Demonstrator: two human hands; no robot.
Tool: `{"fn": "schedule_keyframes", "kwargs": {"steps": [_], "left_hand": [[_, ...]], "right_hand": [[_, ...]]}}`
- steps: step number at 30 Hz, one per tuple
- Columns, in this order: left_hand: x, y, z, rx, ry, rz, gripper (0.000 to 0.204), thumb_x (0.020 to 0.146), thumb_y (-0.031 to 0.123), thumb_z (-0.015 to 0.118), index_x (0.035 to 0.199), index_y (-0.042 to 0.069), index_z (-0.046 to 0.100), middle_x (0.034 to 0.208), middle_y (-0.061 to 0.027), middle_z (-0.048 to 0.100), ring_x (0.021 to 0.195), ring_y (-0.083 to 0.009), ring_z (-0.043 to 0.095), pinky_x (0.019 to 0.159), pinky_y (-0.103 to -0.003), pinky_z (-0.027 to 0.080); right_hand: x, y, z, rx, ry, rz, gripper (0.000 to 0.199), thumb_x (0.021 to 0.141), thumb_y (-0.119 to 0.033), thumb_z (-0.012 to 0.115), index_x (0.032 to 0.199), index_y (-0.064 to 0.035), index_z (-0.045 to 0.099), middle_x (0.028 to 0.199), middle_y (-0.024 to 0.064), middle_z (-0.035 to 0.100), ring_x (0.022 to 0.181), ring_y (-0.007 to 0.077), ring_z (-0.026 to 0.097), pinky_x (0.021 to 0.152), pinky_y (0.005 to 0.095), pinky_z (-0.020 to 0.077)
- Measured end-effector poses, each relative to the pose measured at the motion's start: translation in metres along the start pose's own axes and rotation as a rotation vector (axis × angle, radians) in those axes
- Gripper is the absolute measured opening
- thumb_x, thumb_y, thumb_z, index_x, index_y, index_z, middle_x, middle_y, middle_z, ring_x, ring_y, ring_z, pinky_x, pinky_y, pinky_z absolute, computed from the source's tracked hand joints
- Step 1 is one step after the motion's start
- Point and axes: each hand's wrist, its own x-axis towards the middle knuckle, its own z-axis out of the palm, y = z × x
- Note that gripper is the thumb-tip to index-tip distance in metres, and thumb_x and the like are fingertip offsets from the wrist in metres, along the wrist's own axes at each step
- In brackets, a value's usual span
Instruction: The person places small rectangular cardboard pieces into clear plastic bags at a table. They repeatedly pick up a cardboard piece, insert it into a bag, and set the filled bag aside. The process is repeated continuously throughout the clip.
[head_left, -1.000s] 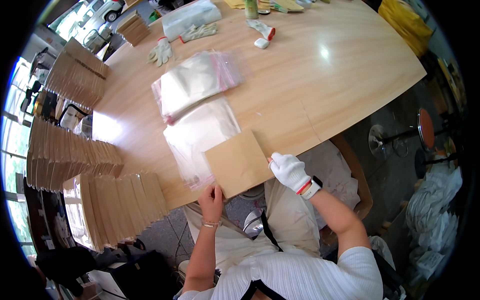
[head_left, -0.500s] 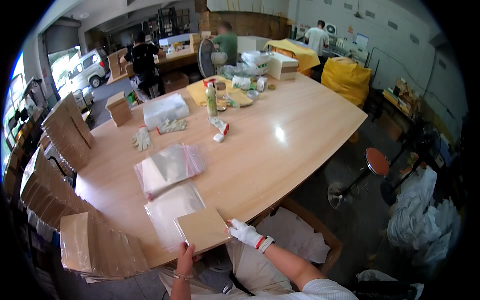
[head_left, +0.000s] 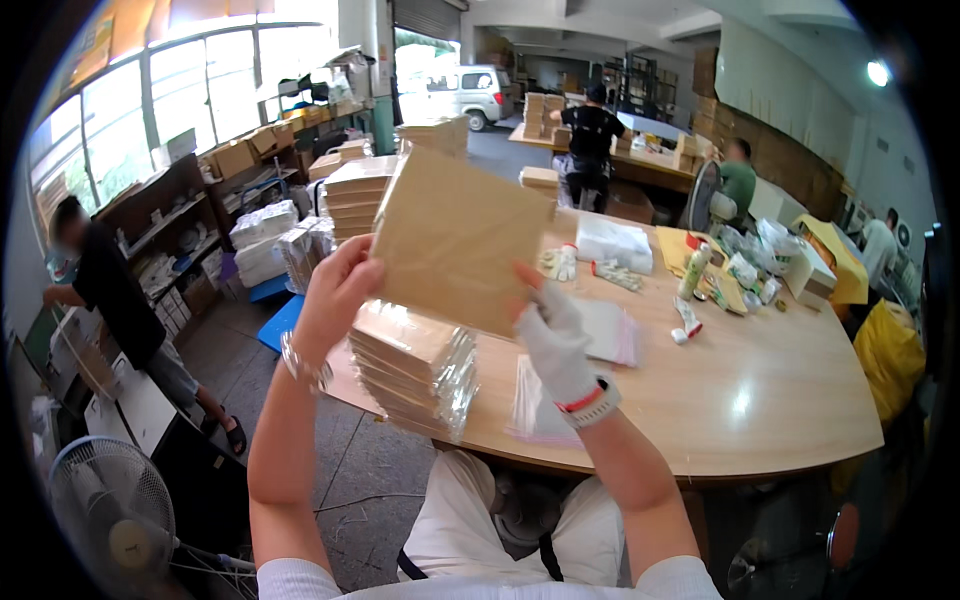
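Note:
A flat brown board (head_left: pixel 465 240) in a clear plastic sleeve is raised in front of me, tilted. My bare left hand (head_left: pixel 340 290), with a bracelet at the wrist, pinches its lower left corner. At its lower right edge, my right hand (head_left: pixel 555 345) grips it, wearing a white glove with bare fingertips. Below the board stands a stack of plastic-wrapped brown boards (head_left: pixel 405 360) at the table's left edge. Clear plastic bags (head_left: pixel 540 405) lie on the table below my right hand, and another pile of bags (head_left: pixel 608 332) is just beyond.
The wooden table (head_left: pixel 760 370) holds work gloves (head_left: pixel 615 275), a spray bottle (head_left: pixel 693 270) and a white bundle (head_left: pixel 613 245). More brown stacks (head_left: pixel 360 190) stand beyond the left edge. A person (head_left: pixel 125 290) is at the far left, above a fan (head_left: pixel 110 500); other people work farther back.
Both hands have lifted the sleeved board from the table's near edge up in front of me, toward the left-hand stack. My view has swung left and up.

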Motion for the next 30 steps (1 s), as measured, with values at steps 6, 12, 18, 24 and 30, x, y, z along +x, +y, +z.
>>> {"fn": "schedule_keyframes", "kwargs": {"steps": [6, 12, 18, 24, 30], "left_hand": [[-0.019, -0.152, -0.039, 0.092, -0.027, -0.402, 0.035, 0.086, 0.023, 0.048, 0.109, -0.004, 0.052, 0.101, -0.0103, 0.056, 0.094, -0.0156, 0.050, 0.084, -0.027, 0.038], [-0.027, -0.168, -0.029, -0.131, 0.396, -0.189, 0.040, 0.088, 0.026, 0.049, 0.119, 0.001, 0.045, 0.115, -0.0087, 0.048, 0.108, -0.0178, 0.044, 0.091, -0.028, 0.035], [-0.190, -0.238, -0.032, -0.312, 0.606, -0.126, 0.040, 0.087, 0.013, 0.050, 0.124, 0.003, 0.037, 0.116, -0.0093, 0.045, 0.100, -0.0171, 0.051, 0.082, -0.030, 0.046], [-0.505, -0.435, -0.054, -0.031, 0.958, -0.981, 0.048, 0.076, 0.001, 0.046, 0.122, -0.002, 0.032, 0.111, -0.0107, 0.045, 0.083, -0.0211, 0.052, 0.065, -0.031, 0.048], [-0.587, -0.390, -0.052, 0.320, 0.667, -1.343, 0.049, 0.070, 0.000, 0.049, 0.118, -0.007, 0.040, 0.106, -0.0195, 0.052, 0.088, -0.0234, 0.055, 0.062, -0.035, 0.049]], "right_hand": [[0.007, 0.059, 0.048, -0.162, -0.156, 0.278, 0.026, 0.087, -0.017, 0.051, 0.106, -0.0019, 0.060, 0.070, -0.0038, 0.053, 0.063, 0.0030, 0.045, 0.058, 0.0180, 0.0376], [-0.001, 0.108, 0.024, 0.194, 0.054, 0.211, 0.027, 0.090, -0.020, 0.048, 0.108, -0.0021, 0.058, 0.069, -0.0016, 0.052, 0.061, 0.0054, 0.046, 0.058, 0.0209, 0.0400], [-0.170, 0.164, -0.119, -0.183, 0.072, 0.494, 0.028, 0.092, -0.021, 0.047, 0.114, -0.0049, 0.053, 0.071, 0.0022, 0.051, 0.061, 0.0104, 0.049, 0.061, 0.0276, 0.0459], [-0.422, 0.086, -0.312, -1.077, 0.343, 0.987, 0.014, 0.083, -0.017, 0.057, 0.092, -0.0057, 0.054, 0.071, 0.0062, 0.057, 0.055, 0.0154, 0.053, 0.051, 0.0304, 0.0465], [-0.396, 0.061, -0.361, -1.341, 0.629, 0.839, 0.065, 0.068, -0.029, 0.069, 0.122, -0.0069, 0.042, 0.098, 0.0153, 0.056, 0.089, 0.0290, 0.056, 0.076, 0.0357, 0.0466]]}}
